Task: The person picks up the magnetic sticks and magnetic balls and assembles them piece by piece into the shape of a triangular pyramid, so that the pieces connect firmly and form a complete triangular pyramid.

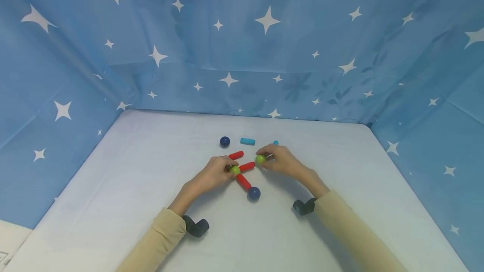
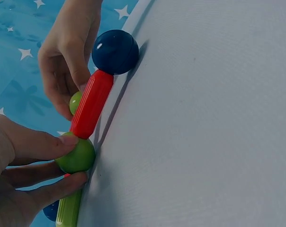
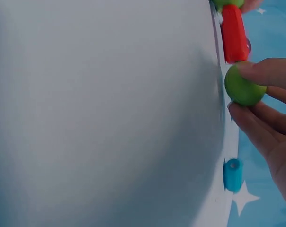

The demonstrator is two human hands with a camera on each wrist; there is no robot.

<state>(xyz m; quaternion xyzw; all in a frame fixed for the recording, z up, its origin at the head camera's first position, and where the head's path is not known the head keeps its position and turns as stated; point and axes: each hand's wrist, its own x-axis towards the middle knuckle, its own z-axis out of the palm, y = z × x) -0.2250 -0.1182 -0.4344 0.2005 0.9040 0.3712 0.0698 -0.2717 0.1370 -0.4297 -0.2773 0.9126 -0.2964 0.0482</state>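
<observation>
My left hand (image 1: 217, 171) pinches a green ball (image 2: 75, 158) between thumb and fingers. From that ball a red rod (image 1: 243, 182) runs to a dark blue ball (image 1: 254, 194). Another red rod (image 1: 247, 166) points from it toward my right hand (image 1: 281, 159), which pinches a second green ball (image 3: 245, 86). In the right wrist view this ball is at the rod's end; whether they touch, I cannot tell. A green rod (image 2: 68, 210) shows below the left hand's ball in the left wrist view, hidden in the head view.
Beyond the hands lie a dark blue ball (image 1: 224, 141), a light blue rod (image 1: 247, 141) and a red rod (image 1: 236, 155). Another light blue rod (image 3: 233, 175) is by the right hand. Starry blue cloth (image 1: 242, 53) encloses the white table (image 1: 151, 137).
</observation>
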